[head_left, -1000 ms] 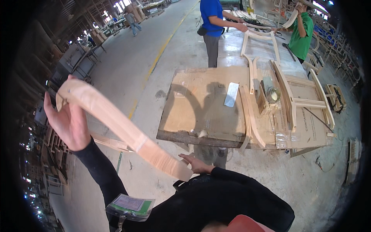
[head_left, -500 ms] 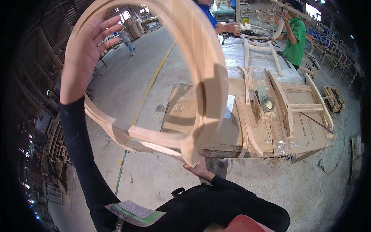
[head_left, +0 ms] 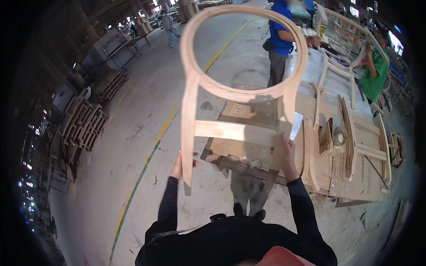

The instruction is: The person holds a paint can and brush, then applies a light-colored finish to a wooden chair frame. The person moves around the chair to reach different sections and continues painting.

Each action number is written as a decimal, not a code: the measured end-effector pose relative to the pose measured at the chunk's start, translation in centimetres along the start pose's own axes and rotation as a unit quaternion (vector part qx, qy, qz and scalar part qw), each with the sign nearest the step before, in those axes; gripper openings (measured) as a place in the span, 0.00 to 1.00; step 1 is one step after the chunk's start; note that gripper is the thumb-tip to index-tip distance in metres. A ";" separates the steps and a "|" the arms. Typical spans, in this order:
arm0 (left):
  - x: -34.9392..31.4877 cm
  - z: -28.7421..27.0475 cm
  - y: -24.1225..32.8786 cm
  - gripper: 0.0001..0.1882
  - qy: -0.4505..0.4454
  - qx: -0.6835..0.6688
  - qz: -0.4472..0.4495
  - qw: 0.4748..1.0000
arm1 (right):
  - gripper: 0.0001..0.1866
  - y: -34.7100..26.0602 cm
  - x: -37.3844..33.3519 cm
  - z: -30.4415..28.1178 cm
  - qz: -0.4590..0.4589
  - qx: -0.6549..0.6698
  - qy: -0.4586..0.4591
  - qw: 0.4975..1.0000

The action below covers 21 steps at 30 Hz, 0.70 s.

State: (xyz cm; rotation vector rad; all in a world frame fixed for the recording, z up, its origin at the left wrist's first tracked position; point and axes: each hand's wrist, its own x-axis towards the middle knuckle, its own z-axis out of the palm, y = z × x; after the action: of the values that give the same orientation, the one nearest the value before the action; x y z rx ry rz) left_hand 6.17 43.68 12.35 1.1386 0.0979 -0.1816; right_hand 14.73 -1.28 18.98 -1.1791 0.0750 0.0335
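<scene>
A pale wooden chair back frame (head_left: 235,131) is held up in front of me, its round ring at the top and its two legs pointing down toward me. A flat crossbar joins the legs below the ring. My left hand (head_left: 176,166) is closed round the lower part of the left leg. Higher up on the right leg, my right hand (head_left: 289,154) grips it beside the crossbar's end. The right leg's lower end reaches over the table edge.
A cardboard-covered worktable (head_left: 257,153) stands ahead to the right. On it lie curved wooden pieces (head_left: 306,146), a glass jar (head_left: 339,136) by a wooden block and another chair frame (head_left: 370,152). Co-workers in blue (head_left: 280,37) and green (head_left: 373,77) stand beyond. Pallets (head_left: 83,126) are stacked left.
The chair frame has swung from tilted and close to upright before me. My left hand has come down from the ring to the left leg; my right hand now holds the right leg.
</scene>
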 end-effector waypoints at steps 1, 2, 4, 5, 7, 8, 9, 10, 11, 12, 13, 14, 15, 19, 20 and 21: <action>0.6 2.1 -0.3 0.30 0.063 0.043 0.042 0.996 | 0.24 0.0 0.7 0.3 0.009 0.001 0.009 1.000; 1.1 3.6 -0.4 0.29 0.124 0.083 0.073 0.986 | 0.25 -0.1 1.2 0.4 0.024 -0.004 0.026 0.999; 2.0 6.1 0.1 0.23 0.173 0.184 0.078 0.965 | 0.26 1.1 2.5 -1.1 0.087 -0.003 0.064 0.994; 2.7 7.1 0.6 0.21 0.177 0.201 0.057 0.962 | 0.26 1.7 3.6 -2.0 0.120 0.004 0.079 0.990; 4.3 7.5 0.1 0.19 0.180 0.220 0.014 0.959 | 0.26 2.4 4.9 -2.9 0.173 -0.013 0.068 0.982; 5.5 7.2 -0.3 0.18 0.175 0.222 -0.008 0.959 | 0.26 2.8 5.1 -3.2 0.182 -0.027 0.078 0.980; 6.4 6.9 -1.0 0.18 0.170 0.224 -0.031 0.959 | 0.26 3.5 5.0 -3.4 0.191 -0.041 0.088 0.977; 7.6 6.0 -2.1 0.19 0.167 0.247 -0.053 0.953 | 0.27 3.8 5.3 -3.8 0.197 -0.056 0.100 0.974; 8.7 5.6 -2.9 0.19 0.167 0.245 -0.068 0.953 | 0.27 4.6 5.8 -4.4 0.201 -0.055 0.115 0.971; 9.6 5.2 -3.8 0.20 0.167 0.243 -0.083 0.952 | 0.27 5.7 6.4 -5.2 0.205 -0.055 0.129 0.969; 10.2 5.1 -4.8 0.20 0.167 0.243 -0.103 0.950 | 0.28 7.1 6.7 -6.1 0.213 -0.054 0.144 0.965; 10.6 5.4 -5.0 0.21 0.176 0.231 -0.126 0.949 | 0.28 8.1 7.1 -6.8 0.216 -0.043 0.146 0.965; 11.1 5.4 -5.4 0.21 0.173 0.229 -0.142 0.947 | 0.29 8.9 7.4 -7.4 0.207 -0.049 0.151 0.965; 13.8 3.9 -6.6 0.23 0.157 0.232 -0.161 0.946 | 0.34 11.1 10.7 -9.3 0.155 -0.090 0.179 0.967; 14.6 3.7 -6.5 0.23 0.154 0.241 -0.162 0.944 | 0.36 10.8 11.2 -9.0 0.137 -0.115 0.177 0.968; 15.2 3.6 -6.6 0.23 0.150 0.251 -0.163 0.942 | 0.37 10.5 11.5 -8.7 0.119 -0.140 0.175 0.967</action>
State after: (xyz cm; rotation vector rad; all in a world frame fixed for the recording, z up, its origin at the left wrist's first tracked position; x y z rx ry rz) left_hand 19.80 36.26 5.38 1.6532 0.5377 -0.3382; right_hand 25.14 -5.45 5.11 -1.4430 0.5393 0.0483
